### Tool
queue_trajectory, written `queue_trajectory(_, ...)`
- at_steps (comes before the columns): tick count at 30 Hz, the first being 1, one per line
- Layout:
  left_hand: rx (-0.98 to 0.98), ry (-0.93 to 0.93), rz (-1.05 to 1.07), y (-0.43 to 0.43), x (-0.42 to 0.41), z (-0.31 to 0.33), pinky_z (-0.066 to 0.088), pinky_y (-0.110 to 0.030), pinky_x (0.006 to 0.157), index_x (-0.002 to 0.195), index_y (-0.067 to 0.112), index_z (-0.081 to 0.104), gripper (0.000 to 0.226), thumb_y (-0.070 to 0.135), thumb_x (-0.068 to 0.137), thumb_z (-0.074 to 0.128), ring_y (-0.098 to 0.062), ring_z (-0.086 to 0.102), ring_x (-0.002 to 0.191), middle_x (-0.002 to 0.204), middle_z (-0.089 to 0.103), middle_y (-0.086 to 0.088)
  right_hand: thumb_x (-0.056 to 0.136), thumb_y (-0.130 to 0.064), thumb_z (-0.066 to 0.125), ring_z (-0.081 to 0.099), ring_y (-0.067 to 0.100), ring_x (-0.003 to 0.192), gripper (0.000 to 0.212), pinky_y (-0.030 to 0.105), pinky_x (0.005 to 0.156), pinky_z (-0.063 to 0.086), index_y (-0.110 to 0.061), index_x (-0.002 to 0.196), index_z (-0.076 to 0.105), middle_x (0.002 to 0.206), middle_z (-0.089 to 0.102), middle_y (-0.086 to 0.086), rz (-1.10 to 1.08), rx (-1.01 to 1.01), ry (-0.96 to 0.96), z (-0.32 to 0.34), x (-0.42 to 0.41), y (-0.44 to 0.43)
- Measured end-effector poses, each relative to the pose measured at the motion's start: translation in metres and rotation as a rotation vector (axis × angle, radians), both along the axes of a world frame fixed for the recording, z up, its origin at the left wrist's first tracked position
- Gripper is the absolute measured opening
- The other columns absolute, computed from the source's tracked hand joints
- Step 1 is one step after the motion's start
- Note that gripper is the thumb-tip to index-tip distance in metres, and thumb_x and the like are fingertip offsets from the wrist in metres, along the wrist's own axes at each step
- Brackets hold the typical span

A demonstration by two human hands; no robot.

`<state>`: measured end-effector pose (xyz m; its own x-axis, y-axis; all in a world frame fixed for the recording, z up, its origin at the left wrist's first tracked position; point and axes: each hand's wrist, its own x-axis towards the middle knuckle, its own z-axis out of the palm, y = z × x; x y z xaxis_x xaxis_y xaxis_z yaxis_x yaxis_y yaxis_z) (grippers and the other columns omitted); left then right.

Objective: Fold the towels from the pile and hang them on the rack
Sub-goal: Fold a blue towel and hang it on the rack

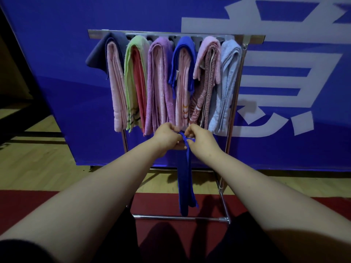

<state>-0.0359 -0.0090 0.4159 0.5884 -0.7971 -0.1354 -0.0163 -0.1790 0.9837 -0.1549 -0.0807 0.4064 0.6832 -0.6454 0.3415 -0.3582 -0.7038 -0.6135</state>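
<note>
1. Left hand [168,136] and right hand [201,137] meet, fingers pinching the top of a blue towel [185,179].
2. The towel hangs straight down below the fingers.
3. Beyond the fingers stands the rack [254,39], with folded towels [159,82] draped over it.
</note>
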Motion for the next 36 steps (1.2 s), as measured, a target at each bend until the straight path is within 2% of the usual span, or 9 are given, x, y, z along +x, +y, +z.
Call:
queue_trajectory(3, -0.019, 0.092, 0.006, 0.001, -0.003, 0.0, 0.061, -0.038, 0.063, 0.103, 0.003, 0.052, 0.025, -0.012, 0.085, 0.058, -0.028, 0.069, 0.07, 0.09, 0.062, -0.023, 0.087, -0.001, 0.058, 0.06, 0.01, 0.078, 0.015, 0.01, 0.057, 0.045, -0.016, 0.091, 0.059, 0.091, 0.064, 0.002, -0.001, 0.065, -0.059, -0.004, -0.001, 0.0)
queue_trajectory(7, -0.034, 0.119, 0.069, -0.001, 0.0, -0.005, 0.06, -0.034, 0.058, 0.101, 0.002, 0.054, 0.022, -0.011, 0.085, 0.056, -0.029, 0.067, 0.078, 0.095, 0.061, -0.024, 0.084, -0.011, 0.066, 0.058, 0.009, 0.082, 0.017, 0.015, 0.066, 0.044, -0.02, 0.095, 0.057, 0.091, 0.063, -0.005, 0.059, 0.098, -0.032, -0.006, -0.001, 0.0)
queue_trajectory(11, -0.029, 0.149, 0.012, 0.0, 0.005, -0.011, 0.061, -0.039, 0.067, 0.113, 0.002, 0.051, 0.032, -0.015, 0.086, 0.053, -0.032, 0.07, 0.076, 0.093, 0.062, -0.025, 0.086, -0.002, 0.062, 0.059, 0.014, 0.091, 0.019, 0.027, 0.077, 0.051, -0.015, 0.1, 0.06, 0.098, 0.063, -0.002, 0.015, 0.07, -0.007, -0.009, -0.003, -0.004)
queue_trajectory(14, 0.119, -0.388, -0.089, 0.001, 0.015, -0.014, 0.053, -0.027, 0.057, 0.122, 0.016, 0.055, 0.046, -0.007, 0.082, 0.061, -0.022, 0.063, 0.069, 0.088, 0.059, -0.012, 0.087, 0.0, 0.059, 0.058, 0.014, 0.092, 0.02, 0.026, 0.081, 0.049, -0.017, 0.098, 0.061, 0.101, 0.061, 0.001, 0.004, 0.036, -0.018, -0.007, -0.004, -0.007)
queue_trajectory(16, 0.228, -0.689, -0.129, 0.002, 0.022, -0.014, 0.05, -0.027, 0.063, 0.116, 0.024, 0.057, 0.042, 0.007, 0.08, 0.072, -0.025, 0.06, 0.087, 0.105, 0.054, -0.01, 0.087, -0.002, 0.06, 0.057, 0.013, 0.092, 0.02, 0.022, 0.083, 0.045, -0.019, 0.097, 0.061, 0.103, 0.058, 0.003, 0.005, 0.001, -0.016, -0.006, -0.003, -0.009)
queue_trajectory(18, 0.292, -0.791, -0.123, 0.002, 0.028, -0.016, 0.049, -0.03, 0.075, 0.107, 0.022, 0.061, 0.034, 0.023, 0.079, 0.079, -0.026, 0.059, 0.101, 0.119, 0.053, -0.011, 0.087, -0.004, 0.06, 0.056, 0.011, 0.091, 0.02, 0.02, 0.082, 0.042, -0.021, 0.098, 0.061, 0.104, 0.056, 0.003, 0.001, -0.014, -0.011, -0.006, -0.004, -0.011)
queue_trajectory(24, 0.318, -1.077, -0.165, 0.01, 0.036, -0.01, 0.045, -0.028, 0.081, 0.111, 0.012, 0.069, 0.039, 0.036, 0.081, 0.076, -0.024, 0.057, 0.103, 0.116, 0.057, -0.007, 0.089, -0.011, 0.06, 0.056, 0.016, 0.084, 0.018, 0.035, 0.08, 0.053, -0.028, 0.093, 0.057, 0.099, 0.051, 0.0, -0.038, -0.084, 0.021, -0.008, -0.009, -0.012)
queue_trajectory(30, 0.319, -1.105, -0.16, 0.008, 0.03, 0.009, 0.052, -0.033, 0.084, 0.108, 0.009, 0.072, 0.04, 0.036, 0.08, 0.078, -0.023, 0.063, 0.1, 0.107, 0.07, -0.006, 0.083, -0.005, 0.054, 0.055, 0.019, 0.081, 0.024, 0.042, 0.076, 0.053, -0.028, 0.082, 0.052, 0.092, 0.05, -0.001, -0.048, -0.098, 0.013, 0.0, -0.009, -0.015)
queue_trajectory(36, 0.1, -0.904, -0.129, 0.01, 0.025, 0.014, 0.043, -0.029, 0.057, 0.082, 0.014, 0.055, 0.033, 0.027, 0.073, 0.084, -0.019, 0.056, 0.071, 0.075, 0.061, -0.003, 0.084, 0.0, 0.049, 0.052, 0.018, 0.098, 0.027, 0.033, 0.09, 0.046, -0.024, 0.081, 0.061, 0.089, 0.06, -0.01, 0.033, -0.121, -0.1, 0.0, -0.007, -0.02)
